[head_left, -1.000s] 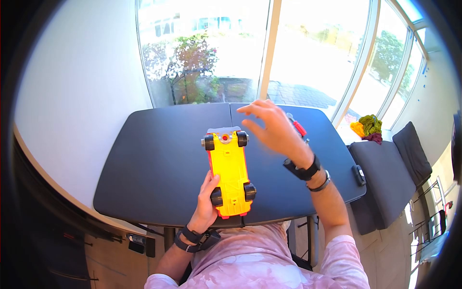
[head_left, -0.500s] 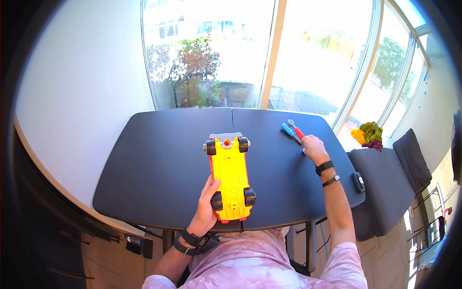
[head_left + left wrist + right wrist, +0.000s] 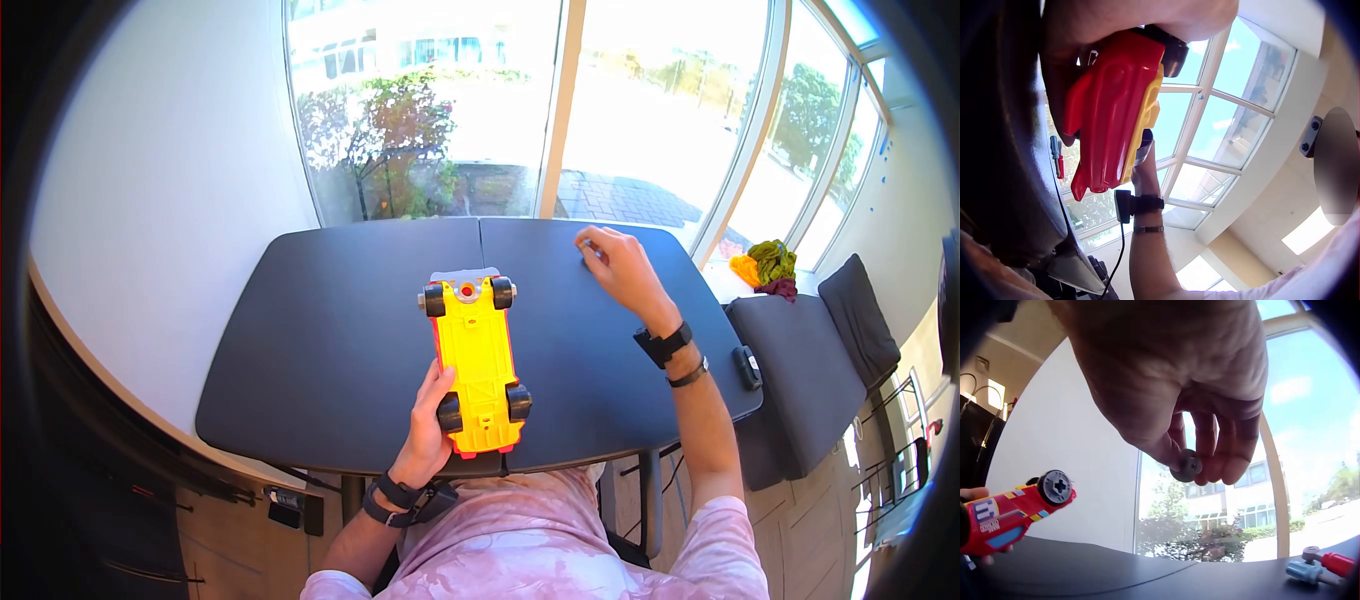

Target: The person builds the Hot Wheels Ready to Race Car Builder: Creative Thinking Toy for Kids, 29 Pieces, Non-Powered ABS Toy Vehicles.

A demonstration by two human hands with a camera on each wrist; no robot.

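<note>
My left hand (image 3: 427, 437) grips a red toy car (image 3: 475, 370) by its side, above the table's near edge. Its yellow underside and black wheels face up toward my head. In the right wrist view, a grey hub with a cross-shaped mark shows on one wheel (image 3: 1058, 486). Between thumb and fingertips, my right hand (image 3: 630, 272) pinches a small round grey piece (image 3: 1189, 467) with a dark spot at its centre. That hand hovers over the table to the right of the car, the two apart.
On the dark table (image 3: 330, 300) lie a blue-handled tool (image 3: 1304, 571) and a red-handled tool (image 3: 1339, 564), hidden by my right hand in the head view. A black object (image 3: 746, 367) sits at the right edge. Coloured cloths (image 3: 770, 266) lie beyond, near a grey cushioned seat (image 3: 795, 370).
My right hand went from beside the car down to the table near the tools, then rose and moved left with the small grey piece. My left hand and the car have stayed nearly still.
</note>
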